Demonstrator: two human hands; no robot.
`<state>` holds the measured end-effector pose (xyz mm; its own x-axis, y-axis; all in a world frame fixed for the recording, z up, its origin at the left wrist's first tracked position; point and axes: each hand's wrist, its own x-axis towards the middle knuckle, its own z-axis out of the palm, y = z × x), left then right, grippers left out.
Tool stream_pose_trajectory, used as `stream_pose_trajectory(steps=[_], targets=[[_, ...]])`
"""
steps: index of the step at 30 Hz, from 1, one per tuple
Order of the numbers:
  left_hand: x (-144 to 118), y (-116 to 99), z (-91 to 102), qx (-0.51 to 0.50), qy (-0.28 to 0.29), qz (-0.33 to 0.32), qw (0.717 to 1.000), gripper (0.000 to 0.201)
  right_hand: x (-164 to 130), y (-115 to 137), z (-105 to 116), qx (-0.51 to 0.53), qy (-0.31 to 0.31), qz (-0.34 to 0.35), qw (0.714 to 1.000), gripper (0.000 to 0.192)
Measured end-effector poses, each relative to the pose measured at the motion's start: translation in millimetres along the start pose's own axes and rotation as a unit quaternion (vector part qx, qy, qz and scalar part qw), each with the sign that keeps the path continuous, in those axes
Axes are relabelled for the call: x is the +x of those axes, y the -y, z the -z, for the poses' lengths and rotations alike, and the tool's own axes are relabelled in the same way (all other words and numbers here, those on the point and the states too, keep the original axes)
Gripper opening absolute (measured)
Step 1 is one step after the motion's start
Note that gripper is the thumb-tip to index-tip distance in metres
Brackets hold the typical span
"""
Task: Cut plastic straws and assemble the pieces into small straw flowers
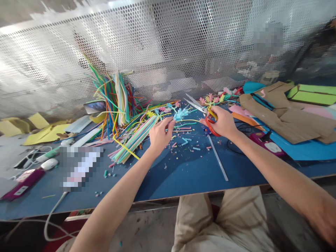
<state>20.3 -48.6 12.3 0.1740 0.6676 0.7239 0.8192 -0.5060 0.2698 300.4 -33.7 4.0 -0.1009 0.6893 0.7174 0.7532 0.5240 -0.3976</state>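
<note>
My right hand (223,122) grips scissors (196,104) with red and yellow handles. Their blades are parted and point up to the left. My left hand (162,135) pinches the lower end of a light-blue leafy sprig (181,114), its fringed tips spreading to the right. Beyond my left fingers lie small yellow and blue flower shapes (151,114), and pink and yellow ones (211,98) sit past the scissors. A bundle of pastel straws (135,141) rests beside my left wrist. Between my hands, cut straw bits (184,141) scatter over the blue tabletop (168,178).
Upright colourful straws (122,99) stand at the back against a perforated metal screen (168,42). A glue stick (217,159) lies near the front edge. On the right are brown paper (291,112) and a purple power strip (267,144); a phone (82,168) charges on the left.
</note>
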Motion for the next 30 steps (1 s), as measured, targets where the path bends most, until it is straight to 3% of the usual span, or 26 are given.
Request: stream_pose_trajectory(steps=[14, 30], targets=[[0.7, 0.3, 1.7, -0.002, -0.017, 0.014, 1.000, 0.038, -1.3, 2.5, 6.2, -0.001, 0.043, 0.046, 0.998, 0.038], [0.8, -0.6, 2.4, -0.013, -0.016, 0.011, 1.000, 0.038, -0.1, -1.5, 5.7, -0.004, 0.039, 0.069, 0.997, 0.033]])
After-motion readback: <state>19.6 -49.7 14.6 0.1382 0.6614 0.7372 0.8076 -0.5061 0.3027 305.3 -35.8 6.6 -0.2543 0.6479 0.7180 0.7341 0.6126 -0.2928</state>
